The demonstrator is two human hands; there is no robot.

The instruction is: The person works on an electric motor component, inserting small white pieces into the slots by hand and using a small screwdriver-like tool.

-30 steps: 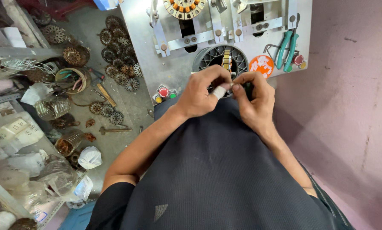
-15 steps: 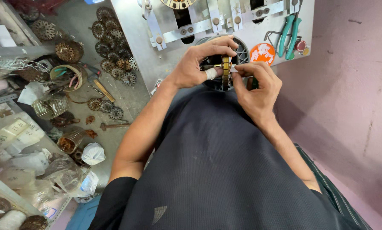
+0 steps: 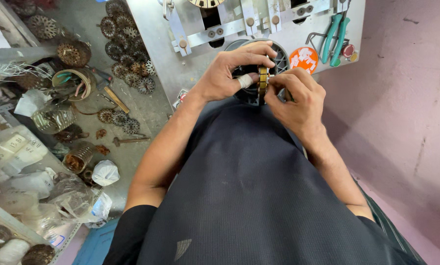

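Here both hands meet over the near edge of the grey metal counter (image 3: 180,73), close against the person's dark shirt (image 3: 249,196). The left hand (image 3: 229,73) is curled, its fingers arched over the top of a small brass-coloured ring (image 3: 262,81) that stands on edge, and a fingertip wrapped in white tape (image 3: 244,81) presses the ring's left face. The right hand (image 3: 298,100) is closed in a pinch on the ring's right side, fingertips tight to it. So the ring sits gripped between the two hands, right over a round black slotted part (image 3: 279,56) set in the counter.

Further back on the counter are metal brackets (image 3: 220,29). To the right lie green-handled pliers (image 3: 335,34) and a round orange sticker (image 3: 303,59).

On the floor (image 3: 141,147) to the left lies a scatter of round toothed metal discs (image 3: 126,64), a wooden-handled tool (image 3: 116,99), a white bag (image 3: 104,172) and a small can (image 3: 77,157). At the far left, shelves (image 3: 13,147) hold clear plastic bags and coils of wire.
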